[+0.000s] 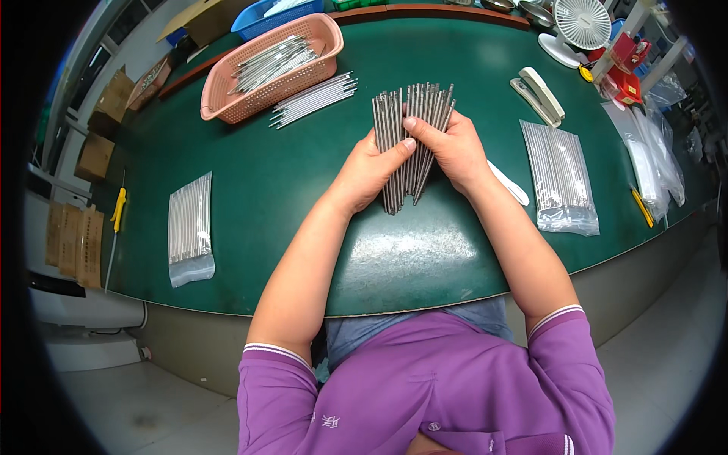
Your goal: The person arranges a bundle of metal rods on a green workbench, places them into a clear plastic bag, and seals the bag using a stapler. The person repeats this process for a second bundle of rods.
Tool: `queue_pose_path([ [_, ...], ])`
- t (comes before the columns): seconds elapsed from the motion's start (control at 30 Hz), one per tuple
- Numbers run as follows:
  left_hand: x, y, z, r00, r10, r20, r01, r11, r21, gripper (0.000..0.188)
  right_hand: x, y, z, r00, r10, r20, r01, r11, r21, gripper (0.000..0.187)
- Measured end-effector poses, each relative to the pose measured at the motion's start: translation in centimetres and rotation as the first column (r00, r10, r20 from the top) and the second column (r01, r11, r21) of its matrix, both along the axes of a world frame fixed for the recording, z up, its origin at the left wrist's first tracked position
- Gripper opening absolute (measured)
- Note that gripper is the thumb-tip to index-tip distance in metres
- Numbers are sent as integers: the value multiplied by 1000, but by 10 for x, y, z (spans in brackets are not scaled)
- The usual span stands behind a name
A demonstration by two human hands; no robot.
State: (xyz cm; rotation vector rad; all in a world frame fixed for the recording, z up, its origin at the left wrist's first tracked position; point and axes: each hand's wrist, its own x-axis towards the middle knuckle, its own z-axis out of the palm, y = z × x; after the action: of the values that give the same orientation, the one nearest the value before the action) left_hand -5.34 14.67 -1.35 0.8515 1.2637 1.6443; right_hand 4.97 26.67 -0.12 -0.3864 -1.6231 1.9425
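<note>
Both my hands hold thin metal rods, fanned out above the green table. My left hand [374,163] grips the left bundle of metal rods [388,125], its thumb pressed across them. The right bundle of metal rods [430,102] is in my right hand [452,148], with the thumb over its front. The two bundles lean together, and their lower ends sit close to each other. My fingers behind the rods are mostly hidden. Further back on the left, a row of loose rods [315,98] lies beside a pink perforated basket [265,98] that contains more rods.
Clear bags of rods lie at left [191,227] and right [563,178]. A white stapler [540,97] and a white fan [582,23] stand at the back right. Plastic bags [648,163] lie near the right edge. A yellow-handled tool [118,208] rests at the left edge.
</note>
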Motion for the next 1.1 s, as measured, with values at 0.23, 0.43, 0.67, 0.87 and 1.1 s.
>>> queue_pose_path([
  [0.23, -5, -1, -1, 993, -43, 108, 45, 999, -14, 45, 2, -4, 6, 1000, 15, -7, -15, 999, -42, 24],
  [0.43, -8, -4, 2, 995, -82, 63, 86, 995, -52, 47, 4, 1, 6, 998, 42, 51, -41, 999, -24, 29],
  [0.67, 1, -14, 18, 953, -59, -298, 34, 996, -86, 37, 15, -3, 16, 989, 145, 10, -146, 981, 129, 25],
  [0.87, 5, -1, 5, 985, 69, -158, -58, 995, 76, 34, 7, -3, 10, 997, 70, -16, -69, 997, 32, 24],
  [1.1, 13, 8, -4, 989, 146, -10, -146, 989, 39, 33, 5, 4, 10, 999, 12, 44, -10, 999, -52, 26],
])
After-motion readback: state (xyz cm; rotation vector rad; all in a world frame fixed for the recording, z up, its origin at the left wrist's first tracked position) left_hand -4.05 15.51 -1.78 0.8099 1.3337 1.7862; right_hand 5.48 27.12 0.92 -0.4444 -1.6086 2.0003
